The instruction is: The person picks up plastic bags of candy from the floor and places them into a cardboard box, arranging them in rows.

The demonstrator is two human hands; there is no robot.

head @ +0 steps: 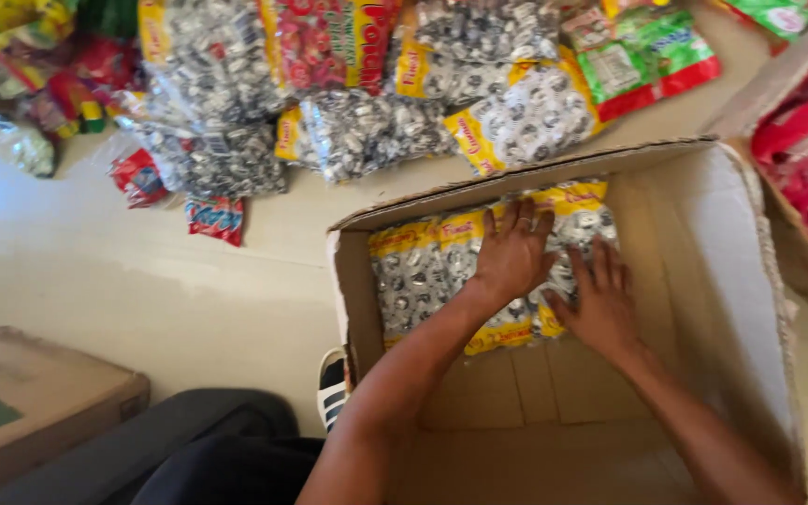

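Your knee sits nearest; both hands, left & right, press open-palmed on candy bags at the far end of the cardboard box. Keep 'em flat, edges snug vs. wall.

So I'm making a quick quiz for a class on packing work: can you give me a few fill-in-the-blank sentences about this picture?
1. Both hands, the left hand and the right hand, press flat on candy bags lying inside a ____ box.
2. The bags in the box have ____ bands along their edges.
3. More candy bags lie outside the box on the ____.

Missing words: cardboard; yellow; floor
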